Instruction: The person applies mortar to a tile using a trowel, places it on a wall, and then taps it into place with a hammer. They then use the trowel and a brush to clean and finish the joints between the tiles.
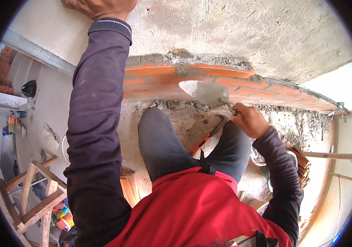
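Note:
My right hand (251, 120) is closed around the handle of a pointing-tip trowel (207, 94). The trowel's grey, mortar-stained blade points left, in front of a low course of orange bricks (242, 87). Grey mortar (188, 71) lies patchily along the top bricks, and a thin string runs along that upper edge. At the upper edge of the view, my left hand (102, 7) is up against the rough plastered wall (233, 33). Its fingers are mostly cut off by the frame, so their pose is hidden.
An orange spirit level (200, 144) lies on the dirty floor between my legs. Stacked bricks or tiles (301, 166) and a bucket (290, 158) stand at right. Wooden poles (336, 155) jut in there. At lower left is a wooden trestle (40, 197), with a metal beam (40, 51) above.

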